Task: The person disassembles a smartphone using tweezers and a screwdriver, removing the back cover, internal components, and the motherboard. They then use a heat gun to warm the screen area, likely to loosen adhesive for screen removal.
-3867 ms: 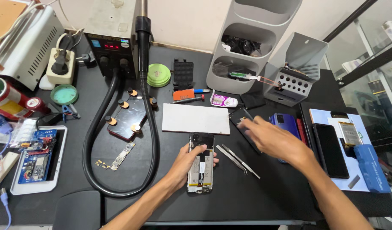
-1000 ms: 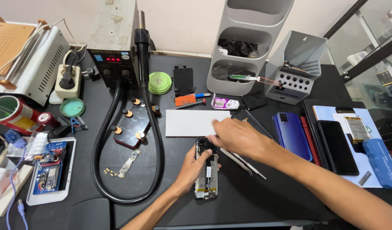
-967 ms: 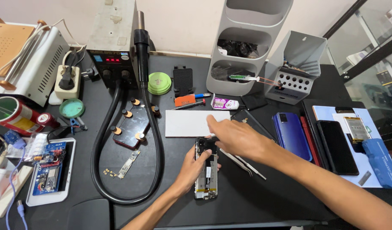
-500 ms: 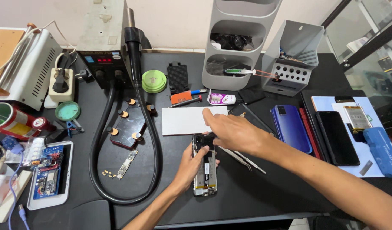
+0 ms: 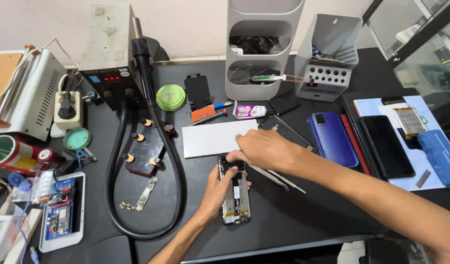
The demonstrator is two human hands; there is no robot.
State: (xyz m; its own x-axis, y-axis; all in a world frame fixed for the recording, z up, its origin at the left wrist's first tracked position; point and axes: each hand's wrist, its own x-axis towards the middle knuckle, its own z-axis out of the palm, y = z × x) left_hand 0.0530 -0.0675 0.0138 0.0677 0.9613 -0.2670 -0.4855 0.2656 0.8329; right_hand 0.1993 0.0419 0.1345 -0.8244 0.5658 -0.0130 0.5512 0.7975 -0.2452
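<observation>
The right hand (image 5: 264,149) has been brought from beside the tweezers (image 5: 278,178) onto the opened phone (image 5: 234,190), fingers pinched at its top edge, while it is steadied by the left hand (image 5: 220,190), fingers curled around it.

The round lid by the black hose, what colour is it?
The round lid is light green, seen in the head view.

left hand (image 5: 216,191) cupped palm-down, right hand (image 5: 264,149) fingertips seemingly pinched
</observation>
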